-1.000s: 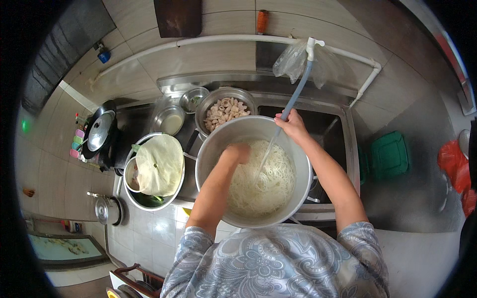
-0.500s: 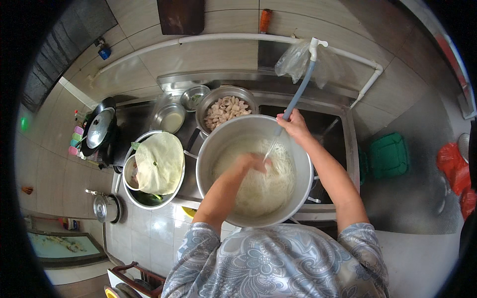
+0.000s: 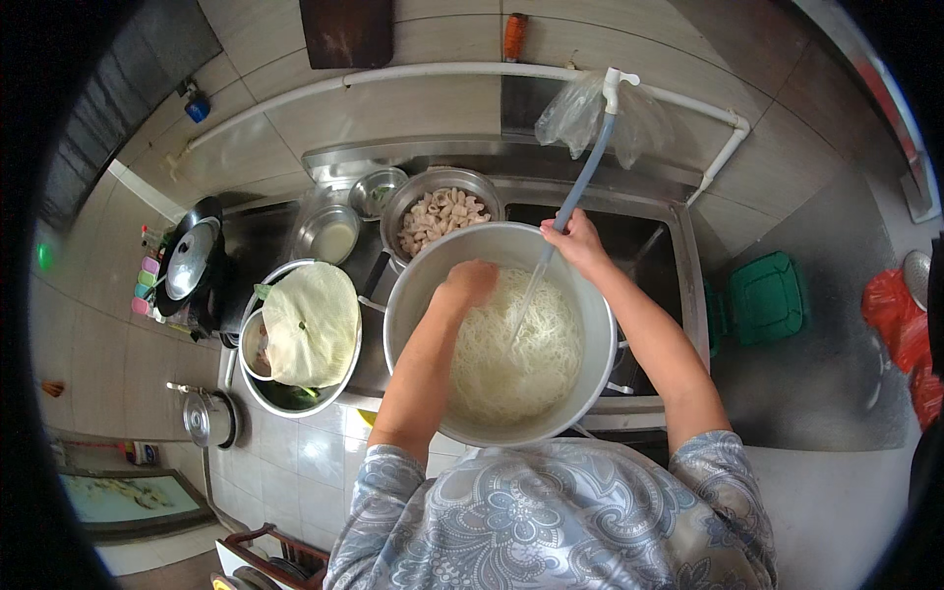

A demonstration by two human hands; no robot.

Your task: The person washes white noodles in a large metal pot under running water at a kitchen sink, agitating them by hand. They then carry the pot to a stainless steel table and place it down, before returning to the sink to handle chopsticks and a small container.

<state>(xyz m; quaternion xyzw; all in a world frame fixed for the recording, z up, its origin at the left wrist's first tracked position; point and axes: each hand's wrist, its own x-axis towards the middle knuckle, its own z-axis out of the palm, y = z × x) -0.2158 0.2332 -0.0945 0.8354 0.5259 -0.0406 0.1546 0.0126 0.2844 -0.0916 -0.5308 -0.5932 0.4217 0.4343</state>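
Observation:
My right hand (image 3: 576,242) grips the grey hose (image 3: 588,179) above the far rim of a large metal pot (image 3: 596,382). A stream of water runs from the hose's end down into the pot. Thin white noodles (image 3: 521,359) lie in water inside it. Near the pot's far left inner wall is my left hand (image 3: 474,282), above or at the edge of the noodles. Its back faces up and its fingers are hidden.
Behind the pot stands a metal bowl (image 3: 389,218) of pale cut pieces. To the left, a basin (image 3: 258,387) carries a bowl and a pale cloth (image 3: 315,324). A white tap (image 3: 612,90) feeds the hose; a sink (image 3: 644,295) lies at right.
My left hand has moved left and away from the water stream, toward the pot's far left wall. My right hand still grips the hose in about the same place.

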